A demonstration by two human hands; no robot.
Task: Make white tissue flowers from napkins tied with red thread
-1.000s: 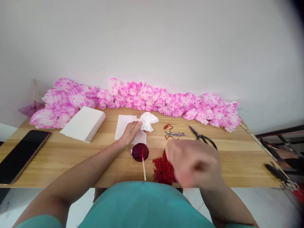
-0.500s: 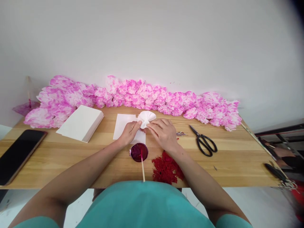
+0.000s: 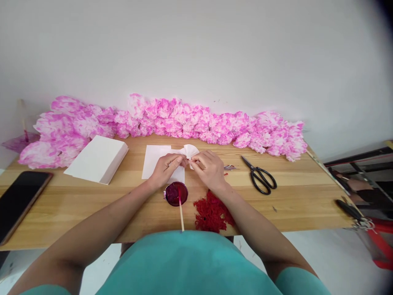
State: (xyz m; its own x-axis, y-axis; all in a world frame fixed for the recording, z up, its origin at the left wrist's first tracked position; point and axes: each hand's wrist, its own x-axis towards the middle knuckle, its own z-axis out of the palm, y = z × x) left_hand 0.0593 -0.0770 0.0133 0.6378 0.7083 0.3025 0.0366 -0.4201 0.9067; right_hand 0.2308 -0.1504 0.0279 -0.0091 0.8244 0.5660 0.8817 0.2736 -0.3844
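Note:
Between my hands is a white paper piece point(image 3: 190, 150), gathered at its lower middle and fanned out at the top. My left hand point(image 3: 167, 167) pinches its left side, fingers curled. My right hand point(image 3: 209, 168) grips the gathered part from the right with thumb and fingertips. Flat white paper sheets point(image 3: 152, 157) lie on the table under and beside my left hand. Just nearer to me stands a small dish of dark magenta liquid point(image 3: 172, 196) with a wooden stick point(image 3: 181, 217) resting in it. A tangle of red yarn-like material point(image 3: 211, 214) lies by my right forearm.
Pink-and-white paper flowers point(image 3: 184, 121) line the wall side of the table point(image 3: 301, 205). A thick stack of white paper point(image 3: 96, 157) and a phone point(image 3: 23, 200) lie left. Black scissors point(image 3: 260, 178) rest right, and a black-handled tool point(image 3: 350, 209) sits at the right edge.
The white paper piece has turned and looks narrower, its fan more folded between my fingers. My left fingers have curled further over it. The camera view has shifted slightly.

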